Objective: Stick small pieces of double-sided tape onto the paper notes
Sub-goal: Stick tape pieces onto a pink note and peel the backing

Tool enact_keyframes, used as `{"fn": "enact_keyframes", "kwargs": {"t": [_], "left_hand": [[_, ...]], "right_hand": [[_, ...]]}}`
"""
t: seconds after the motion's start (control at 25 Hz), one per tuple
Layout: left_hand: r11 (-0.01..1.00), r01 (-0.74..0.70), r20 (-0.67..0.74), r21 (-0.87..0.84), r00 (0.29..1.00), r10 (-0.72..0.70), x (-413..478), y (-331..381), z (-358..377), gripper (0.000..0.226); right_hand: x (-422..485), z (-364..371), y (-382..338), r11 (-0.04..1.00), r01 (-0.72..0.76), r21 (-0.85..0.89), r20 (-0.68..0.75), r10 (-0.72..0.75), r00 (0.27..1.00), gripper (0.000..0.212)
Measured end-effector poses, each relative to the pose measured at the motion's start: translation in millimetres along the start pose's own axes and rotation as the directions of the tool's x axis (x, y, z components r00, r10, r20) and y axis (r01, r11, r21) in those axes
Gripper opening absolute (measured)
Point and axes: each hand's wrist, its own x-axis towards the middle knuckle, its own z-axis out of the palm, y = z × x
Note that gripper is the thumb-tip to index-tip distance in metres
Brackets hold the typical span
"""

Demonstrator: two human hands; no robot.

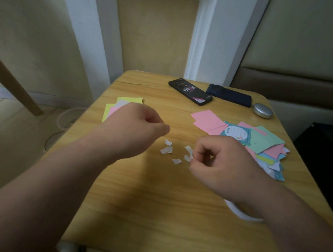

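my right grip (219, 161) pinches a tape bit (187, 158). left grip (140, 127) is curled; holding anything, i cannot tell. white scraps (166, 150) lie between them. notes (264, 140) just beyond the right grip look untaped, so i judge most remains.
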Motion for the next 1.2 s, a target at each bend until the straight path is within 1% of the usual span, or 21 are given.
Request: {"fn": "enact_keyframes", "kwargs": {"t": [0.04, 0.2, 0.24, 0.28, 0.36, 0.4, 0.44, 0.52, 0.56, 0.6, 0.64, 0.72, 0.76, 0.8, 0.84, 0.92, 1.0, 1.08, 1.12, 1.2], "left_hand": [[0.998, -0.001, 0.006, 0.068, 1.0, 0.0, -2, 0, -1, 0.016], [0.996, -0.035, 0.049, 0.085, 0.998, 0.031, -4, 3, -1, 0.015], [0.994, -0.044, 0.053, 0.097, 0.998, 0.039, -4, 4, -2, 0.015], [0.993, -0.049, 0.048, 0.104, 0.998, 0.044, -5, 4, -4, 0.015], [0.993, -0.053, 0.029, 0.107, 0.998, 0.051, -4, 3, -8, 0.016], [0.993, -0.056, 0.024, 0.103, 0.998, 0.054, -4, 2, -10, 0.017], [0.993, -0.059, 0.022, 0.098, 0.998, 0.057, -3, 2, -12, 0.017], [0.993, -0.071, 0.025, 0.093, 0.997, 0.069, -3, 1, -13, 0.017], [0.992, -0.081, 0.028, 0.096, 0.996, 0.079, -4, 1, -12, 0.018], [0.991, -0.089, 0.031, 0.099, 0.996, 0.087, -4, 1, -11, 0.019], [0.991, -0.093, 0.034, 0.101, 0.995, 0.09, -4, 1, -10, 0.021], [0.991, -0.094, 0.029, 0.094, 0.995, 0.092, -4, 1, -9, 0.028], [0.993, -0.093, 0.02, 0.077, 0.996, 0.091, -3, 1, -9, 0.032], [0.995, -0.09, 0.013, 0.05, 0.996, 0.09, -3, 0, -9, 0.036], [0.996, -0.087, 0.009, 0.019, 0.996, 0.087, -2, 0, -9, 0.038], [0.997, -0.08, 0.004, -0.004, 0.997, 0.08, -2, 0, -9, 0.037], [0.995, -0.088, 0.007, 0.042, 0.996, 0.088, -4, 1, -8, 0.029], [0.992, -0.099, 0.015, 0.077, 0.995, 0.098, -6, 2, -8, 0.025], [0.992, -0.105, 0.017, 0.068, 0.994, 0.104, -5, 1, -8, 0.026], [0.994, -0.111, 0.018, 0.001, 0.994, 0.111, -5, 2, -7, 0.037]], "right_hand": [[9, 1, 0, 0.996, -0.007, -0.091, 0.02, 0.009, 1.0, 0.015], [36, -4, 8, 0.936, -0.021, -0.351, 0.143, 0.075, 0.987, 0.008], [40, -6, 9, 0.916, -0.006, -0.4, 0.161, 0.077, 0.984, 0.012], [43, -8, 10, 0.906, -0.001, -0.423, 0.158, 0.075, 0.985, 0.02], [46, -10, 10, 0.91, -0.044, -0.412, 0.092, 0.09, 0.992, 0.037], [49, -12, 11, 0.919, -0.1, -0.38, 0.028, 0.12, 0.992, 0.043], [54, -15, 14, 0.924, -0.167, -0.344, -0.066, 0.154, 0.986, 0.046], [72, -24, 29, 0.905, -0.29, -0.31, -0.268, 0.21, 0.94, 0.04], [84, -30, 37, 0.875, -0.35, -0.335, -0.332, 0.238, 0.913, 0.032], [95, -35, 42, 0.835, -0.402, -0.375, -0.356, 0.271, 0.894, 0.022], [104, -39, 44, 0.788, -0.447, -0.424, -0.342, 0.317, 0.884, 0.019], [120, -39, 44, 0.672, -0.515, -0.533, -0.255, 0.452, 0.855, 0.04], [125, -37, 40, 0.607, -0.524, -0.598, -0.216, 0.507, 0.834, 0.049], [129, -35, 36, 0.562, -0.522, -0.642, -0.191, 0.543, 0.818, 0.051], [133, -34, 35, 0.547, -0.52, -0.656, -0.174, 0.56, 0.81, 0.053], [141, -34, 40, 0.564, -0.525, -0.637, -0.151, 0.577, 0.803, 0.058], [145, -35, 44, 0.593, -0.56, -0.578, -0.14, 0.604, 0.785, 0.064], [145, -35, 45, 0.624, -0.587, -0.516, -0.15, 0.608, 0.779, 0.065], [145, -34, 46, 0.65, -0.577, -0.494, -0.156, 0.587, 0.795, 0.063], [144, -30, 49, 0.715, -0.521, -0.466, -0.174, 0.503, 0.846, 0.06]]}}
